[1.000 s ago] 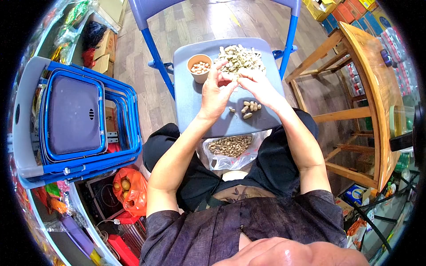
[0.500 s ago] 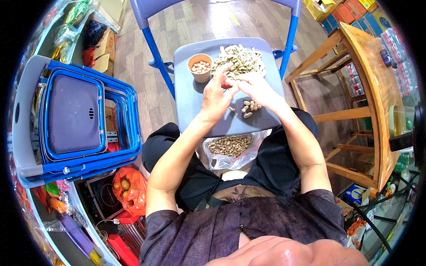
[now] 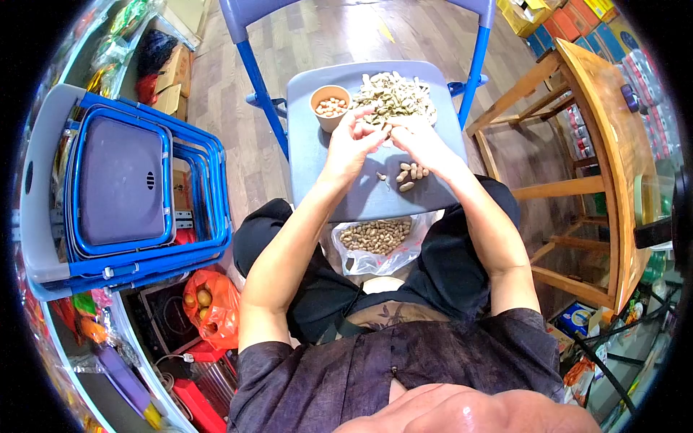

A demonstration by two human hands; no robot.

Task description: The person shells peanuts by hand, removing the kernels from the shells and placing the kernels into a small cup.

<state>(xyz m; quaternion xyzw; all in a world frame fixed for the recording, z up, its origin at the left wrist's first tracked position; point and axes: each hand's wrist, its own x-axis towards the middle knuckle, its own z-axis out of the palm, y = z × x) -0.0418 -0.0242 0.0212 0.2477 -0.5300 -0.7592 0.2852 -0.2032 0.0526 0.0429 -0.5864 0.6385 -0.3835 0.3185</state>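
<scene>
My left hand (image 3: pixel 348 150) and my right hand (image 3: pixel 422 146) meet over the chair seat (image 3: pixel 310 191), fingertips pinched together on a peanut that is mostly hidden by the fingers. Just beyond them is a heap of peanut shells (image 3: pixel 395 90). An orange-tan cup (image 3: pixel 330 121) stands left of the heap, holding shelled peanut kernels (image 3: pixel 331 106). Several unshelled peanuts (image 3: pixel 413 172) lie on the seat below my right hand. A small pale scrap (image 3: pixel 382 177) lies beside them.
Between my knees sits a clear plastic bag (image 3: pixel 354 262) of unshelled peanuts (image 3: pixel 375 235). Folded blue chairs (image 3: pixel 123 177) lean at the left, above an orange-red bag (image 3: pixel 216 310) with round produce. A wooden stand (image 3: pixel 613 180) is at the right.
Both hands stay close together over the seat, with small finger movements. The view has shifted slightly, and the cup, shells and loose peanuts look unchanged.
</scene>
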